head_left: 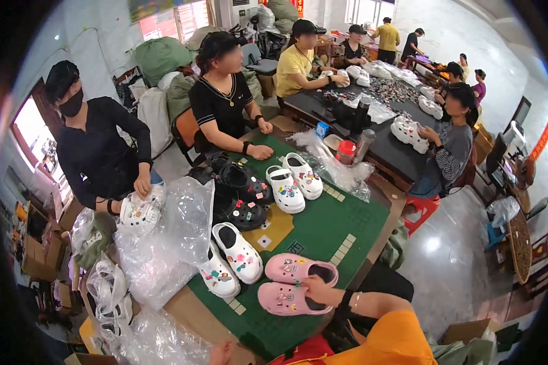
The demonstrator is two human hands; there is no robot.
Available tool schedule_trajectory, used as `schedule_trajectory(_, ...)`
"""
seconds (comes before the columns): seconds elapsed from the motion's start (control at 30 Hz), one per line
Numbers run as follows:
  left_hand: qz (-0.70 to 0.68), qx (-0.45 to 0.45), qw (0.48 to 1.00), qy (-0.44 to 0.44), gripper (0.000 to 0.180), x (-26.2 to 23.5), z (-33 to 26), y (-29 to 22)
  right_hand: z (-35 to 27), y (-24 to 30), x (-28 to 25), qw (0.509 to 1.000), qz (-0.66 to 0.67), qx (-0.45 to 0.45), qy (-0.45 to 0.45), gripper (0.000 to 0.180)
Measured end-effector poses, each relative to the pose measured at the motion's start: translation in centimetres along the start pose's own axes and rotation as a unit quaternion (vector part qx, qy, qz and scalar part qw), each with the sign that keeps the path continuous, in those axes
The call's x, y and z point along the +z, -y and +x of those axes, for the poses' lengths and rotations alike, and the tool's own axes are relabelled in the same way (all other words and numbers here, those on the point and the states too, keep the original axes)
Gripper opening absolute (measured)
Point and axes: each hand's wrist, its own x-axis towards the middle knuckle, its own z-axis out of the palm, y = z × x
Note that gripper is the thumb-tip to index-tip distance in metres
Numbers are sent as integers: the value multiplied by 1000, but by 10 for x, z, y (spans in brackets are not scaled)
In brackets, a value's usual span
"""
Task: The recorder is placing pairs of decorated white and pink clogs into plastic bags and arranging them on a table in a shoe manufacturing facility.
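Note:
My right hand [318, 292], at the end of an orange sleeve, grips the heel end of a pair of pink clogs [283, 297] with colourful charms. The pair lies side by side on a green mat [353, 213], toes to the left. At the lower edge, the fingers of my left hand [220, 352] show in part, apart and holding nothing, near clear plastic bags [158, 337]. Left of the pink pair stand white clogs [240, 255] with charms. Behind them are black clogs [243, 210] and another white pair [295, 185], also decorated.
Across the table sits a person in black [225, 97]. At left, another person [100, 134] handles a white clog [141, 210] over plastic bags. Behind, people work at a dark table [323, 115] with a red-lidded jar [346, 152]. A red stool [421, 210] stands at right.

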Motion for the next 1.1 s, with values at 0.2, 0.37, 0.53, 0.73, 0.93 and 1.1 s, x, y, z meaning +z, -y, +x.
schedule_trajectory(0.2,-31,46,998,-1,33,10,-14,20,-31,37,75,913,-379,-151,16,17)
schedule_trajectory(0.37,-49,98,993,-35,27,8,-11,-5,-18,47,58,980,-176,5,96,15)
schedule_trajectory(0.53,-32,83,996,2,34,10,6,-22,-28,50,17,902,227,347,118,37)
schedule_trajectory(0.73,-21,72,997,-10,33,11,-8,4,-32,84,32,911,-394,119,17,58)
schedule_trajectory(0.93,-24,43,998,-31,33,3,-22,23,-28,56,54,917,-379,120,-38,51)
schedule_trajectory(1.1,-18,58,997,-47,34,3,-33,30,-25,53,63,943,-321,79,-37,32)
